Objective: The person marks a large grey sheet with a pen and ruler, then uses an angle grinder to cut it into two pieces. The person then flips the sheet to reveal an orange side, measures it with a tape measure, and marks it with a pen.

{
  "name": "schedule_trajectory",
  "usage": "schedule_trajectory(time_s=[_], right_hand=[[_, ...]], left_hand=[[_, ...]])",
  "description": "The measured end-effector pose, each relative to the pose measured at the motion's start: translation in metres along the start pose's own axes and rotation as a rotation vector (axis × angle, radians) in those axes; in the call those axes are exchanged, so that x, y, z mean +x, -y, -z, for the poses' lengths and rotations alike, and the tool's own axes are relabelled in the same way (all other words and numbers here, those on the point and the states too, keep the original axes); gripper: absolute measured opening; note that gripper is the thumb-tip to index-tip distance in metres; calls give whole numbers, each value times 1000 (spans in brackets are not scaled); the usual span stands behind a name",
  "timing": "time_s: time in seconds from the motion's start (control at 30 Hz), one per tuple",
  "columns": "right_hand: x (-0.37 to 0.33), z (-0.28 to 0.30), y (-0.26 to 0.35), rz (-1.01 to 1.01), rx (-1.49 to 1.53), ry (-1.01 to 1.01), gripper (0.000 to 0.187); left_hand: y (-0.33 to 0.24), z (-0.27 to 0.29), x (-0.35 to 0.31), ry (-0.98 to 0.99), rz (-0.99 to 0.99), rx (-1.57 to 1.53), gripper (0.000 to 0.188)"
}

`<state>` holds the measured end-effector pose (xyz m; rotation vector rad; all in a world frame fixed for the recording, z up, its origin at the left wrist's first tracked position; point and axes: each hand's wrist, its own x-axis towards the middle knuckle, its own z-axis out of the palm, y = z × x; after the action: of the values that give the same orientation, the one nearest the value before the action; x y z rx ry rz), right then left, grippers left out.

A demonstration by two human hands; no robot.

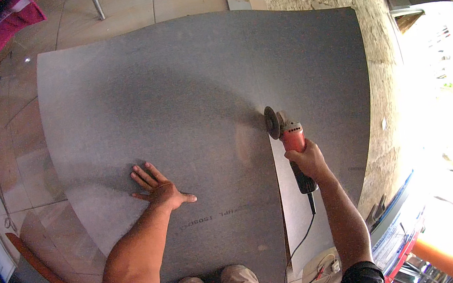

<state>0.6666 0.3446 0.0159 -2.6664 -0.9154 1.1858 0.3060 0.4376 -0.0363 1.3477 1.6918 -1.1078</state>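
Left hand [158,190]: spread wide, empty, on gray sheet [185,89], eight o'clock.
Right hand [310,161]: curled around red grinder [294,139], three o'clock.
Disc [271,123]: best kept straight and steady.

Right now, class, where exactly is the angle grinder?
In the head view, the angle grinder is right of centre, gripped in the right hand, its disc at the upper end of the cut in the grey sheet.
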Motion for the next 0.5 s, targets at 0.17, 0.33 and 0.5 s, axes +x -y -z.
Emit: schedule_trajectory(time_s=[0.17,0.33,0.5], right_hand=[[6,1,4,-14,5,-29,50],[13,8,10,3,20,18,50],[17,10,18,3,1,3,46]], left_hand=[[1,2,-1,0,-4,13,170],[3,0,0,5,1,-4,170],[4,-4,4,-19,3,-12,173]])
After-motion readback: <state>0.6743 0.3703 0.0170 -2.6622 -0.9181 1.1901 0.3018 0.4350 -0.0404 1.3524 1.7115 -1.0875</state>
